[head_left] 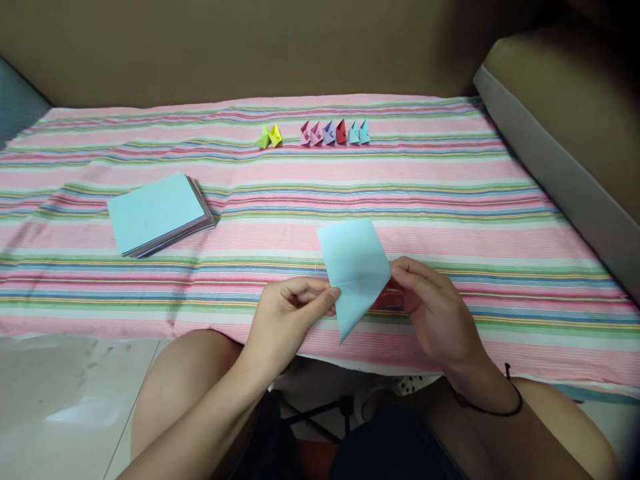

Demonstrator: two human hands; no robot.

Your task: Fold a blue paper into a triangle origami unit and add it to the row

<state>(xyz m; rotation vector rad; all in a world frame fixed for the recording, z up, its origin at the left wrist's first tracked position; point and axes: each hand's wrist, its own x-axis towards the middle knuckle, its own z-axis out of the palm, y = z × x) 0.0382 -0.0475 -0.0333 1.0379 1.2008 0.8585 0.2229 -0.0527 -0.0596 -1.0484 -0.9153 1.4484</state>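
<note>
A light blue sheet of paper (356, 270), creased across its middle, is held up over the near edge of the striped cloth (450, 220). My left hand (285, 317) pinches its left corner between thumb and fingers. My right hand (435, 310) grips the right corner, fingers closed behind the sheet. The lower point of the paper hangs between both hands.
A stack of coloured square papers (157, 213) with a light blue top sheet lies to the left. Several small folded paper figures (333, 132) stand in a row at the far side, with two yellow-green ones (269, 136) beside them. A cushion (565, 133) borders the right.
</note>
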